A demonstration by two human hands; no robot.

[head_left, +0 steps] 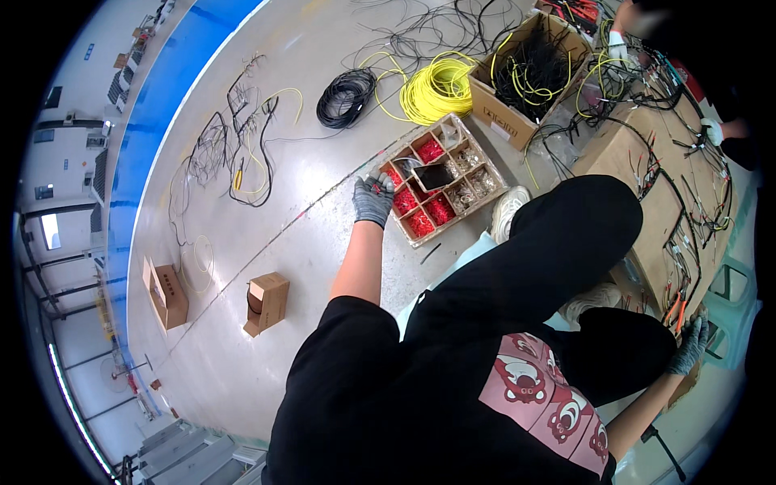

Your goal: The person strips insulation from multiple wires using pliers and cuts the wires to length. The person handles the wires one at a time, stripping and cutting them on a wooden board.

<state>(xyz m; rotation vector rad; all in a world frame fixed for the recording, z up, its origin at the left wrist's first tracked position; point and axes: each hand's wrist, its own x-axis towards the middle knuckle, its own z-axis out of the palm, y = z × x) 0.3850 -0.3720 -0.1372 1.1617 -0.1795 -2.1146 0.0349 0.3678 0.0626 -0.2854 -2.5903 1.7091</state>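
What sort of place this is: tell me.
Probably a wiring workshop: there's a coil of yellow cable, a divided tray with small red parts, and a cardboard box holding black wires.

A: Which lights are showing?
B: A strip light (pixel 73 402) is glowing far below-left of the divided tray (pixel 482 151); a pane (pixel 51 231) is shining white far left of it.
A: Any glare?
B: The floor (pixel 218 364) is giving off a soft sheen below-left of the tray.
A: Distortion?
B: Left of it, the blue band (pixel 139 162) is bowing; black is swallowing the corners.
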